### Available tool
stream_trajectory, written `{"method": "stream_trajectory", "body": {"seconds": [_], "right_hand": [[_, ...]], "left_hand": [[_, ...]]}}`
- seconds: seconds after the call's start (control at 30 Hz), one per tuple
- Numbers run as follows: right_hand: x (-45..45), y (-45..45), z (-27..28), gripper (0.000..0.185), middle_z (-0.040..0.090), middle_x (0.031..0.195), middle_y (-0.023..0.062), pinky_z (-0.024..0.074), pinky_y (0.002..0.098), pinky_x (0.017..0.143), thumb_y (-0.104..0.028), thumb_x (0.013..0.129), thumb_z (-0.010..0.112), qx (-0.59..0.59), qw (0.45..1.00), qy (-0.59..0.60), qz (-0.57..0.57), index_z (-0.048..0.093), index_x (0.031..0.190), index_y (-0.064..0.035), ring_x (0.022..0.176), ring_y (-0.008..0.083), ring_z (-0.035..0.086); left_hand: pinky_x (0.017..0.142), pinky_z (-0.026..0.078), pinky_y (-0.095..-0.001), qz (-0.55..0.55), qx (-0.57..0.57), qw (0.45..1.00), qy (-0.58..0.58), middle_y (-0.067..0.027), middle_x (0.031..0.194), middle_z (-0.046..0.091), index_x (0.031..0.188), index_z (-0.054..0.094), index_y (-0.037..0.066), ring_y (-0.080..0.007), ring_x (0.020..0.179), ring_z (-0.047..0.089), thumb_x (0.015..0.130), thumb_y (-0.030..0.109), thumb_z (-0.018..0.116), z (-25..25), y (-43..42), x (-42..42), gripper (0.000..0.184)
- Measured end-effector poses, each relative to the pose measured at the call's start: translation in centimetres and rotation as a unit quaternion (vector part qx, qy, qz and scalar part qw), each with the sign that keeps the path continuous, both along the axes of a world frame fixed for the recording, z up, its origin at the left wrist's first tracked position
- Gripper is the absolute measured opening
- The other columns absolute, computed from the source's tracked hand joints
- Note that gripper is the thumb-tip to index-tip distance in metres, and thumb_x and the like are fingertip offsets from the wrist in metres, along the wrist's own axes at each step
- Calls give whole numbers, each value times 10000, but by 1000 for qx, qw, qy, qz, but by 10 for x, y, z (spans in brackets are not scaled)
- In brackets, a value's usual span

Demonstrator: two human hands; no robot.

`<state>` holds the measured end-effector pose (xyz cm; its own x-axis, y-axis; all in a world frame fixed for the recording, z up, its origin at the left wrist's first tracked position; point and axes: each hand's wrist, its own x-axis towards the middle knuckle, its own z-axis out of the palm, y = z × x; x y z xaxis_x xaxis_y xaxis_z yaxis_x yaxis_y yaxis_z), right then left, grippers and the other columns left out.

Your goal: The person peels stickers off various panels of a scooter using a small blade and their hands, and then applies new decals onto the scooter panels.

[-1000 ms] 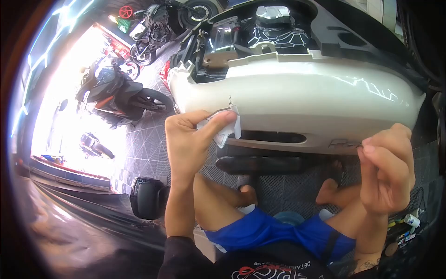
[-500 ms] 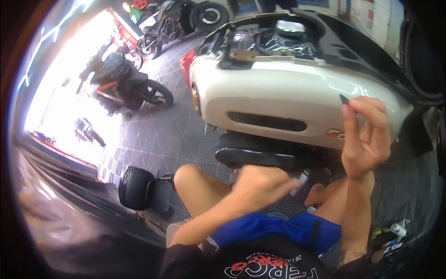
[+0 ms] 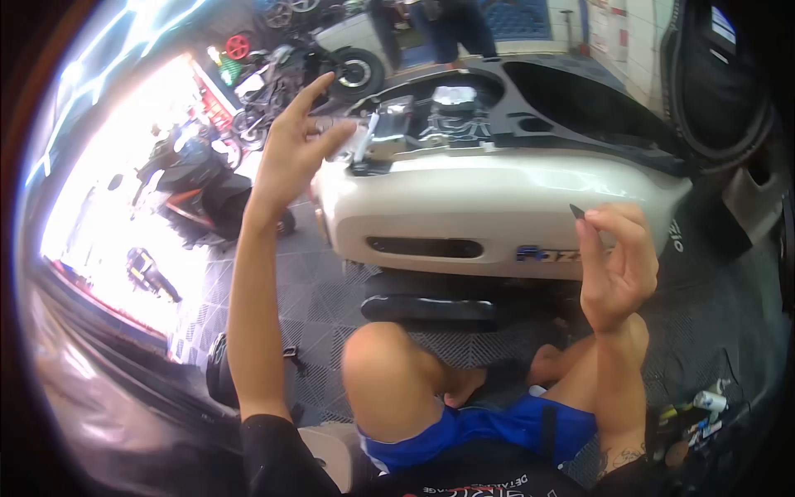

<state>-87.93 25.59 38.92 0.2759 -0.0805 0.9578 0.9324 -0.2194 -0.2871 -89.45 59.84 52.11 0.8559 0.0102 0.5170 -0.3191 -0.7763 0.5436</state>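
My right hand (image 3: 619, 269) is raised in front of a white scooter body (image 3: 497, 199), pinching a small dark triangular piece (image 3: 577, 212) between thumb and fingertips. What the piece is made of cannot be made out. My left hand (image 3: 294, 153) reaches up over the rear of the body, index finger and thumb spread apart. Just beyond the thumb tip a slim whitish tube-like object (image 3: 363, 139) rests at the open top of the scooter body, blurred. A raised badge (image 3: 551, 254) on the side panel is partly hidden behind my right hand.
A long black padded part (image 3: 426, 311) lies on the grey tiled floor (image 3: 323, 331) before my legs. Several motorcycles, including a dark one (image 3: 203, 190), stand to the left. Small bottles (image 3: 710, 401) and tools lie at lower right. Another person's legs (image 3: 451, 37) show at the back.
My left hand has swung from above my lap up and left to the scooter's rear top. My right hand still pinches the dark piece. The view has shifted.
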Motion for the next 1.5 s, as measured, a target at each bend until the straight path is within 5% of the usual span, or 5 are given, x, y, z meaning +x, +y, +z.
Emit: {"method": "stream_trajectory", "body": {"seconds": [0.3,0.63,0.77,1.03,1.5], "right_hand": [[-78,-88,-47,221,702,918,128,493,304,725,110,842,743,83,978,155,-111,694,1016,-17,792,213,655],[-190,-126,-26,289,593,1066,73,456,243,811,99,864,659,308,909,139,-243,627,1144,35,889,106,548],[-187,-125,-30,243,620,1009,75,421,278,790,2,955,619,292,895,266,-208,618,1197,-21,850,148,550],[-64,-115,-76,217,639,1065,20,502,269,877,-79,972,692,609,731,291,101,622,1177,-66,946,114,616],[113,-348,-141,203,651,965,13,495,266,773,-85,1002,651,638,717,21,282,607,1198,-114,891,107,616]], "left_hand": [[1090,449,-489,210,414,856,228,-322,1383,595,1541,435,21,-446,1305,577,786,716,707,10,41,128,1062],[733,496,-404,240,211,933,-167,-118,1100,695,1464,584,175,-260,847,641,1079,375,537,-41,-9,43,436],[1031,483,-443,34,295,893,-337,-136,1385,617,1375,645,78,-297,1243,595,1021,210,651,-102,-57,28,378],[1273,120,-526,-24,365,909,-201,-117,1648,377,1542,497,170,-351,1555,264,918,438,692,-157,-257,22,706],[1228,267,-528,-14,603,786,-132,-154,1604,424,1512,518,143,-321,1496,371,968,483,609,-188,-448,88,648]]}}
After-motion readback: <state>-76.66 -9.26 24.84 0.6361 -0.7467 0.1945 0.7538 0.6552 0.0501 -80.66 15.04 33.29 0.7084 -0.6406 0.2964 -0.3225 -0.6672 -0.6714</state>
